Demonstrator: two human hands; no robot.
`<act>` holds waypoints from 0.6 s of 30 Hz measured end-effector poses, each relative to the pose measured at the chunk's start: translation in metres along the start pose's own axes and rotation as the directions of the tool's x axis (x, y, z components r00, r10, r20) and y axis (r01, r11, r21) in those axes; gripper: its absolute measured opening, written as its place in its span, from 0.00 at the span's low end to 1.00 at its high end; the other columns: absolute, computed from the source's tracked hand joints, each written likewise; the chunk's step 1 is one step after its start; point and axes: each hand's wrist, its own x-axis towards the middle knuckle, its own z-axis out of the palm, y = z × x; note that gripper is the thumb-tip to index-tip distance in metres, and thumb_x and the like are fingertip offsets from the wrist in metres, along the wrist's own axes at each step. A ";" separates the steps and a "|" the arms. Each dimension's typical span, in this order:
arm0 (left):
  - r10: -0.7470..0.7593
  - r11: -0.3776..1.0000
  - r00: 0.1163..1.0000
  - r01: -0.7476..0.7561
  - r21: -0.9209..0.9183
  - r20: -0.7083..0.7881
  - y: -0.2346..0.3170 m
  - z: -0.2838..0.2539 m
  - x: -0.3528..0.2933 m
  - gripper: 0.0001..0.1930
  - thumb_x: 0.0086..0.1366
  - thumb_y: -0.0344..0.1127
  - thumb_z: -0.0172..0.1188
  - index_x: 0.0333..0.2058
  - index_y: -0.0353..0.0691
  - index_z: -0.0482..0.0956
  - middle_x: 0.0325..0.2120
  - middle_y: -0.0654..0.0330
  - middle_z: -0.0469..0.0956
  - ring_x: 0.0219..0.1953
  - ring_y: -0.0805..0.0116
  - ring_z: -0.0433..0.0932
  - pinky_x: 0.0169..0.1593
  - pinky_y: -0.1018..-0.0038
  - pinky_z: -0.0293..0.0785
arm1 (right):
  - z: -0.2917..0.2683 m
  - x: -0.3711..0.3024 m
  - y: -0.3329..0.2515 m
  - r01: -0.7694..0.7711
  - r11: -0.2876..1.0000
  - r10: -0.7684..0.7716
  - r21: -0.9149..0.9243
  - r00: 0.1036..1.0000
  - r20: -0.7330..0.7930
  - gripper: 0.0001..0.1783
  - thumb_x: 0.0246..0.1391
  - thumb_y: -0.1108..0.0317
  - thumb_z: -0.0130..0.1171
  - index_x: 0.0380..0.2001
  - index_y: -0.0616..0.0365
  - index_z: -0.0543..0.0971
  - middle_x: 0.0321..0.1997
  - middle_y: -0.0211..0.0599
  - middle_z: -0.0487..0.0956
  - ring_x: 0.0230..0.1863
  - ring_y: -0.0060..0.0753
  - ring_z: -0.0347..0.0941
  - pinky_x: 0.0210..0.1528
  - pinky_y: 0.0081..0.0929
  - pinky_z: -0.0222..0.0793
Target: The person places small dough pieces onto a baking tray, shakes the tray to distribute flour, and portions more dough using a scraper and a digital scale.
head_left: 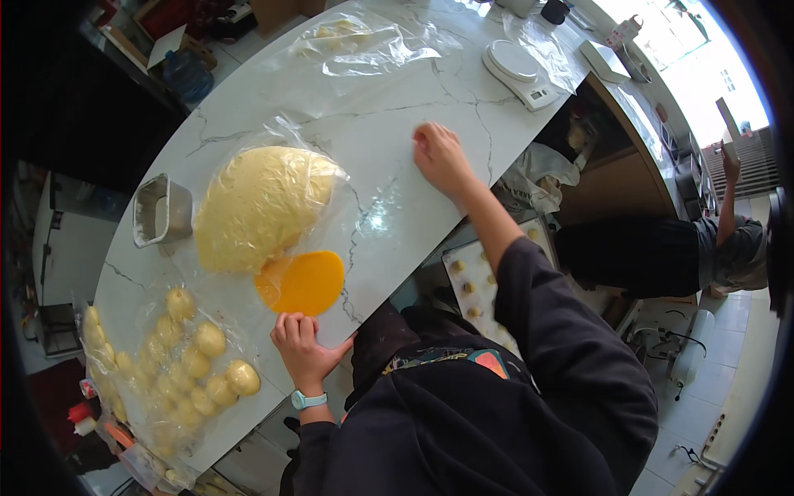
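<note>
The flat orange scraper (311,281) lies at the near edge of the dough mass (252,202) on the table (385,116). The left hand (304,351), on the dough mass's near side, is partly open, fingertips at the scraper. The right hand (442,159), right of the dough mass, is curled; contents cannot be determined.

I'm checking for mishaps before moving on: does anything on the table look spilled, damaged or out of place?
Nothing clearly stands out. The big dough mass sits under clear plastic, the dough balls lie grouped, and the metal tin stands upright. I see no obvious spill or damage.
</note>
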 end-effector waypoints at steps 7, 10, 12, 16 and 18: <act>-0.056 0.998 0.998 0.055 -0.025 -0.010 0.001 0.005 0.004 0.31 0.31 0.53 0.76 0.24 0.43 0.65 0.32 0.58 0.65 0.47 0.54 0.66 0.50 0.57 0.61 | 0.004 -0.035 -0.055 -0.329 0.858 0.236 0.395 0.935 0.265 0.20 0.49 0.71 0.60 0.46 0.55 0.69 0.44 0.41 0.75 0.52 0.44 0.70 0.51 0.38 0.66; 0.019 1.000 0.999 -0.018 0.014 -0.039 0.005 0.010 0.015 0.32 0.30 0.54 0.75 0.25 0.41 0.64 0.30 0.57 0.64 0.42 0.50 0.64 0.49 0.56 0.61 | -0.018 -0.044 -0.026 -0.202 0.904 0.225 0.376 0.974 -0.017 0.35 0.43 0.74 0.66 0.56 0.55 0.66 0.48 0.41 0.76 0.52 0.39 0.72 0.53 0.37 0.69; 0.033 0.999 0.999 -0.033 0.008 -0.006 0.015 0.016 0.014 0.32 0.31 0.53 0.76 0.24 0.41 0.64 0.30 0.57 0.64 0.43 0.51 0.65 0.50 0.55 0.61 | -0.027 -0.039 -0.015 -0.255 0.881 0.232 0.399 0.967 0.106 0.35 0.42 0.75 0.66 0.56 0.55 0.67 0.46 0.40 0.77 0.50 0.38 0.73 0.53 0.35 0.70; 0.072 0.997 0.997 -0.073 0.028 0.008 0.034 0.032 0.021 0.32 0.33 0.53 0.76 0.24 0.40 0.64 0.30 0.56 0.64 0.43 0.51 0.65 0.52 0.52 0.61 | -0.066 -0.062 0.004 -0.260 0.713 0.233 0.651 0.964 0.129 0.34 0.45 0.77 0.67 0.57 0.60 0.66 0.43 0.36 0.78 0.46 0.29 0.75 0.52 0.26 0.71; 0.093 0.992 0.995 -0.091 0.087 -0.025 0.050 0.039 0.024 0.32 0.35 0.54 0.76 0.24 0.40 0.63 0.29 0.56 0.63 0.42 0.51 0.65 0.51 0.52 0.61 | -0.092 -0.110 0.016 -0.348 0.313 0.333 0.884 0.911 0.241 0.31 0.50 0.79 0.64 0.57 0.60 0.66 0.45 0.35 0.78 0.47 0.22 0.74 0.51 0.24 0.71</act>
